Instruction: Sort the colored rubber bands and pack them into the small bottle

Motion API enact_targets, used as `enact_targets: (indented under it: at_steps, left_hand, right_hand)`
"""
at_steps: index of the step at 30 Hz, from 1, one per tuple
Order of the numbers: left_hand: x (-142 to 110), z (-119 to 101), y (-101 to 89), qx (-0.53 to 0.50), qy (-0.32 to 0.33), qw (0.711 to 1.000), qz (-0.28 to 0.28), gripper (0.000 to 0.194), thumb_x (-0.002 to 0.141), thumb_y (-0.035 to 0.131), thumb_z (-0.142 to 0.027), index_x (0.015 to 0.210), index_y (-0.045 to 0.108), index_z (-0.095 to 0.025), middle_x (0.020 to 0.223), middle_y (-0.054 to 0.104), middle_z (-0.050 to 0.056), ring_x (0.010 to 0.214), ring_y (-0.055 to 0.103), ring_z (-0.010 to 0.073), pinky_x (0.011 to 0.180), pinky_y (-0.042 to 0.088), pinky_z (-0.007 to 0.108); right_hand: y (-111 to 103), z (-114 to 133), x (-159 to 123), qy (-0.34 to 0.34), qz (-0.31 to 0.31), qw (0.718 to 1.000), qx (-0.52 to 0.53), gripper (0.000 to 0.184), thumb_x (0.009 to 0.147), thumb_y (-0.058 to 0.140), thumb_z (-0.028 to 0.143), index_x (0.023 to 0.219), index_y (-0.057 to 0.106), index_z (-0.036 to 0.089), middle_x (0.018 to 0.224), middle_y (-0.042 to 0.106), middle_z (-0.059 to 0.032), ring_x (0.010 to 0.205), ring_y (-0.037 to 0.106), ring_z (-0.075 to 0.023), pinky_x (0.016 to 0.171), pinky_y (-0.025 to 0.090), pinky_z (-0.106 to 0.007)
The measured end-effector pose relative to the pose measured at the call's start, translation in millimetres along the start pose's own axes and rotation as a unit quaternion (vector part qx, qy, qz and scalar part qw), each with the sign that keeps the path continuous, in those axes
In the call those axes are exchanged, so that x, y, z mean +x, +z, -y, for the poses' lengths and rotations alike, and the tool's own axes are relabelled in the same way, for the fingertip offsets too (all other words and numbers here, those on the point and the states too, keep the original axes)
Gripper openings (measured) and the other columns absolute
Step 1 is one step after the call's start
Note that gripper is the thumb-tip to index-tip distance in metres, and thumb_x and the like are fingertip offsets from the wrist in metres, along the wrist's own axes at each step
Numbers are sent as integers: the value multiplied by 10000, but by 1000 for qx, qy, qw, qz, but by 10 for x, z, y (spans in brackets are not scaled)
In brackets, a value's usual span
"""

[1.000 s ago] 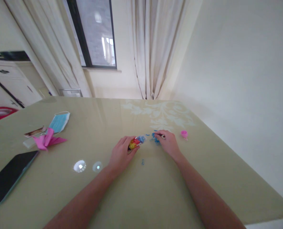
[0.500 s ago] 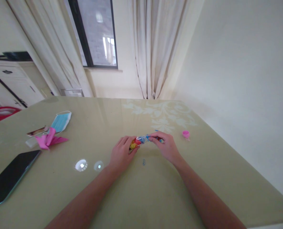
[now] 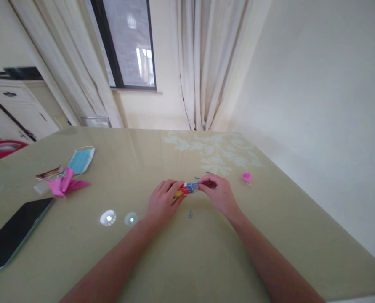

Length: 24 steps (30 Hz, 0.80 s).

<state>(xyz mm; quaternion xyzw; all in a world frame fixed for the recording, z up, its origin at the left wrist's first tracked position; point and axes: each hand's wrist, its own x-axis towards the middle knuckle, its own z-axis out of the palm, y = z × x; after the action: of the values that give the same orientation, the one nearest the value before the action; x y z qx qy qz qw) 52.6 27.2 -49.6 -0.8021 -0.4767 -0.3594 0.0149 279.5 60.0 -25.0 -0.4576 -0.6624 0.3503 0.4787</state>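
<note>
A narrow clear plastic packet (image 3: 187, 189) with red, yellow and blue contents lies between my hands, low over the table. My left hand (image 3: 162, 200) is wrapped round its left end, so that part is hidden. At the packet's right end the thumb and forefinger of my right hand (image 3: 218, 191) pinch the plastic; something dark shows under those fingers. A small blue curled band (image 3: 190, 214) lies on the table in front of the packet. Beyond it are another small blue loop (image 3: 197, 177) and a blue bit (image 3: 208, 172) beside my right fingers.
To the right stands a small pink cup-like piece (image 3: 246, 177). On the left are a pink folded-paper shape (image 3: 64, 183), a blue face mask (image 3: 81, 161), a brown packet (image 3: 49, 173) and a dark phone (image 3: 18, 233). A wall (image 3: 326, 126) runs along the table's right edge.
A small blue loop now shows on the table beyond the packet. Less blue is seen at my right fingertips, and the packet has shifted slightly to the right.
</note>
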Motion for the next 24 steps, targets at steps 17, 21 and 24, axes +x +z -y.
enact_targets:
  at_steps: [17,21,24]
  left_hand:
    - [-2,4,1,10,-42,999,19,324,981,691,-289,1298,642,-250,1167,721,69,1078,667,262,924,568,394]
    - [-12,-23,7,2,-32,999,22,327,972,704,-290,1292,647,-258,1164,720,67,1073,665,261,930,566,398]
    - [-14,-32,6,-8,-33,999,15,325,972,706,-290,1291,653,-263,1170,721,68,1081,666,256,932,564,386]
  right_hand:
    - [12,-21,0,18,27,999,42,198,827,814,379,948,808,222,927,788,-62,862,747,-218,843,610,-369]
    - [37,-12,-7,55,10,995,78,315,729,898,429,886,738,207,865,803,-65,804,769,-235,798,629,-380]
    - [42,9,-14,49,11,996,69,326,725,901,451,845,721,207,843,801,-70,788,771,-238,784,630,-375]
